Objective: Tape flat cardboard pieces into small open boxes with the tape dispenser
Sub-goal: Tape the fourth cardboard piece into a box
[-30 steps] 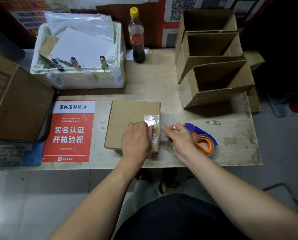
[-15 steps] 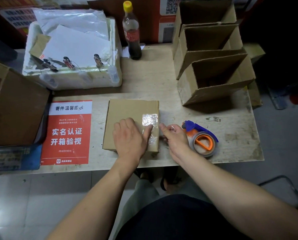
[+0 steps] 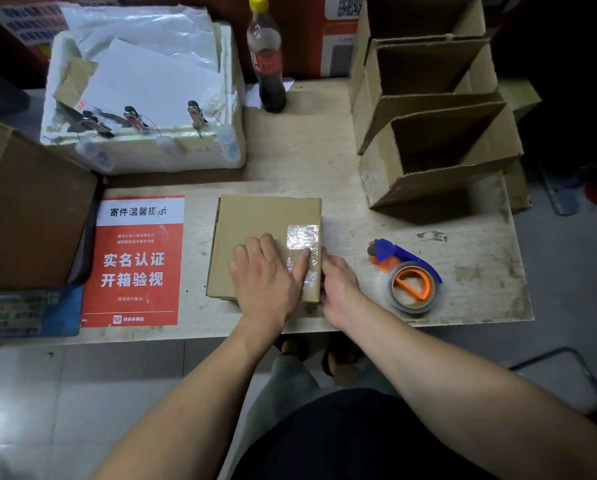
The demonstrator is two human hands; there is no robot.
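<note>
Hands both on one flat cardboard piece (image 3: 255,230) mid-table: your left hand (image 3: 266,275) lies flat with straight fingers pressing the clear tape strip (image 3: 303,251), your right hand (image 3: 338,289) against its right edge, grip unclear. One tape dispenser (image 3: 406,277) lies beside it; three open boxes (image 3: 439,133) stand behind.

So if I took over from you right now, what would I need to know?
Left hand: flat on the cardboard box, fingers pressing the clear tape down.
Right hand: against the box's right edge, where the tape wraps over; its grip there is hidden.
Tape dispenser: lying on the table, to the right, nobody holding it.
Done: three open boxes stand at the back right; a tape strip is on this box.
Left: probably finish smoothing, then move this box aside.
</note>
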